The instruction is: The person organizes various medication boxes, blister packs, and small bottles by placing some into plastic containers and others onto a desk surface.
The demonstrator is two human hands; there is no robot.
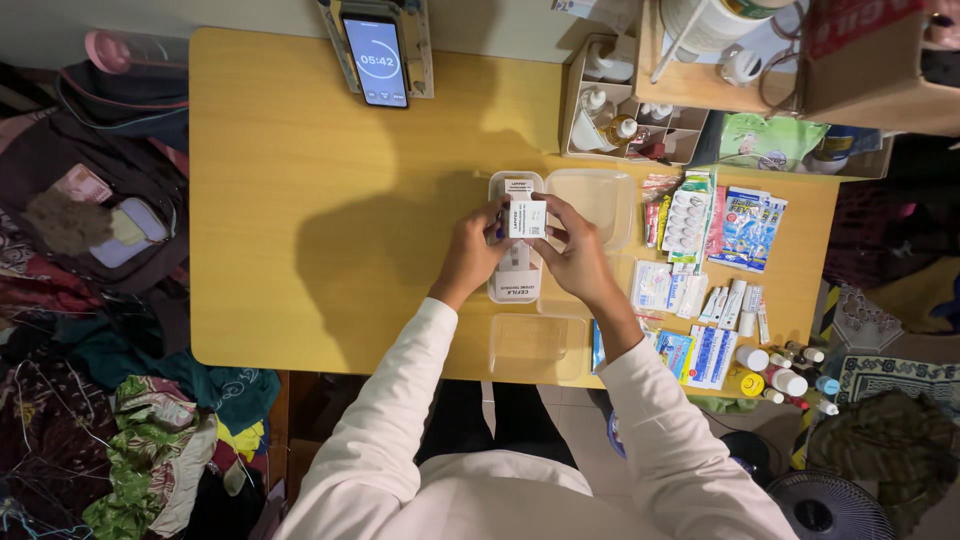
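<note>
White medicine box (527,217) sits clamped between your left hand (473,252) and right hand (577,255), held above a narrow plastic tray (503,290) on the yellow counter (300,200).

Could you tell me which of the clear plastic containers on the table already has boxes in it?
The narrow container under both hands, holding white boxes; the others are empty.

yellow wooden table (300,200) under warm overhead light, shadows falling left of the hands. pale wall strip (150,15) beyond the far edge. wooden shelf unit (700,85) up right of the hands. heaped clothes (140,440) on the floor far left; grey fan (830,505) lower right.
</note>
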